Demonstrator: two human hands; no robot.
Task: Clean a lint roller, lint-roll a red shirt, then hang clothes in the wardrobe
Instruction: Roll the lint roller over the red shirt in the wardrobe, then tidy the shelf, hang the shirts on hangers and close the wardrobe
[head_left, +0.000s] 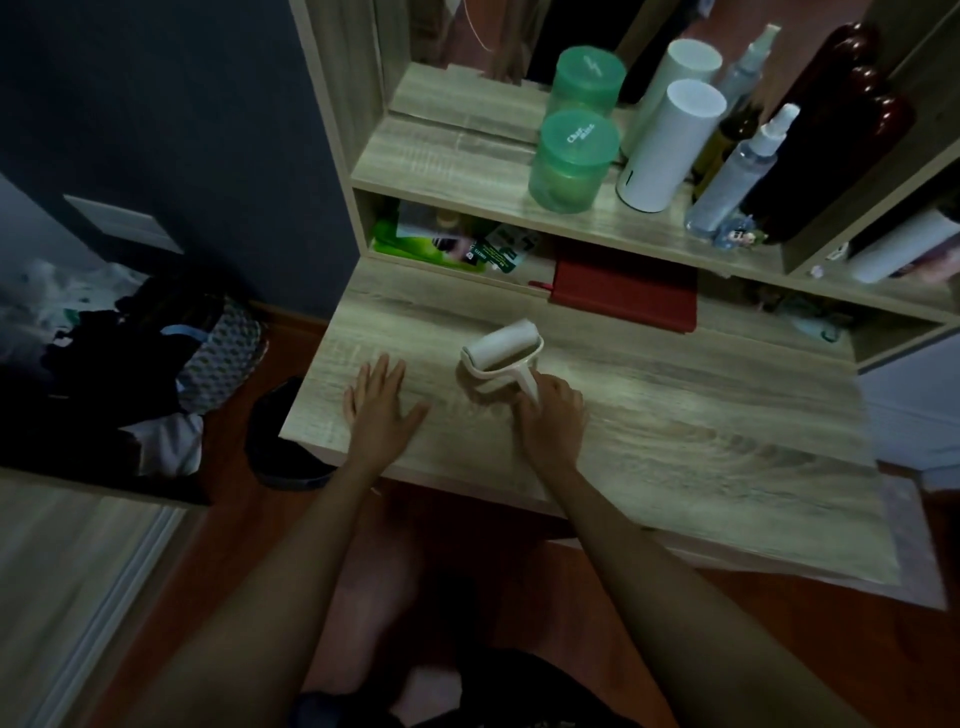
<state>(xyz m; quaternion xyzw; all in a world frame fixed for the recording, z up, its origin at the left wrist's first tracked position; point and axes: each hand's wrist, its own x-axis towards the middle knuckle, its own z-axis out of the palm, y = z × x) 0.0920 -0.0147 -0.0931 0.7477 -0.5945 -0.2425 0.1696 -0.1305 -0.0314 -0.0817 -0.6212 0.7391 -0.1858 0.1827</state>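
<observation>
Dim wooden desk (675, 441) before us: our right hand (550, 421) grips the cream roller (501, 345) by its handle, mid-desk, while our left hand (382, 400) lies flat, fingers spread, near the left edge.

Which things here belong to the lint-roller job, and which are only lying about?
For the job:
lint roller, its handle gripped by the right hand
left hand, flat on the desk

Lying about:
green jar
white cylinder
spray bottle
red folder
</observation>
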